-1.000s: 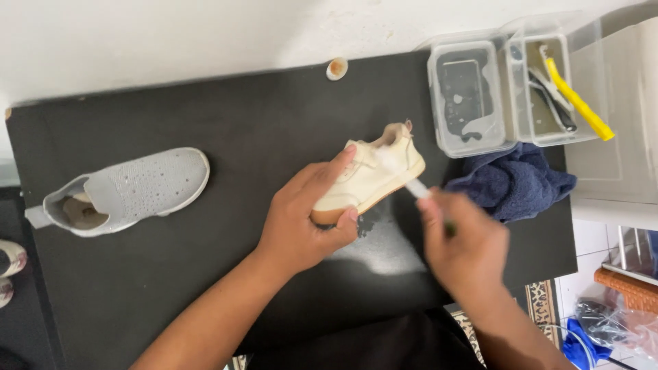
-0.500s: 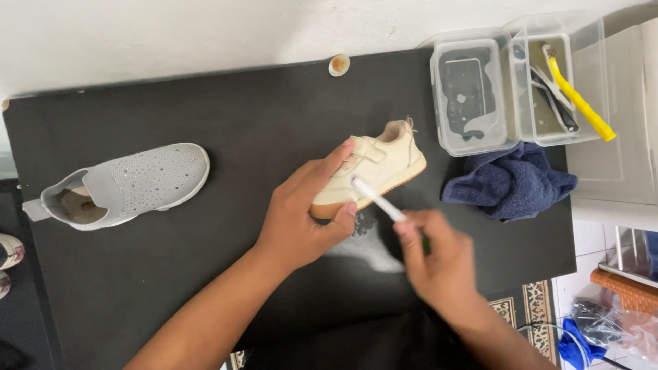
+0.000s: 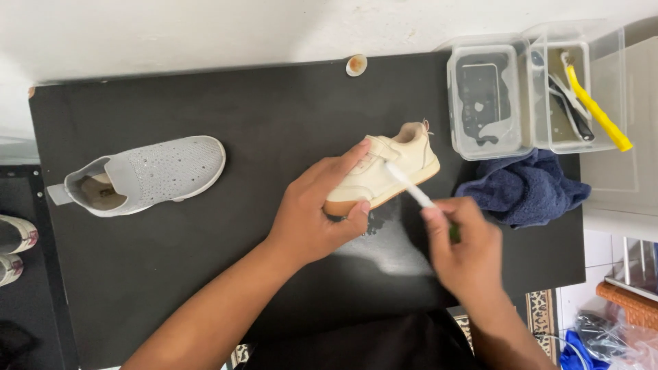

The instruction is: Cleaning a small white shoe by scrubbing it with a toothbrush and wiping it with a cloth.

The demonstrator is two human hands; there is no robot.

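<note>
While the left hand [image 3: 312, 216] keeps its closed grip on the cream sneaker [image 3: 384, 175], the right hand [image 3: 466, 250], gripping the white brush [image 3: 410, 186], has shifted toward the sole edge; bare worktop [image 3: 274, 103] lies behind.

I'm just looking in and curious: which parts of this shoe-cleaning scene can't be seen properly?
Head view only:
- White brush: head blurred by motion; handle end hidden in the right hand.
- Cream shoe: toe covered by the left hand.
- Tools in the clear container: too small to identify.
- Shoes at left: cut off by the edge.
</note>
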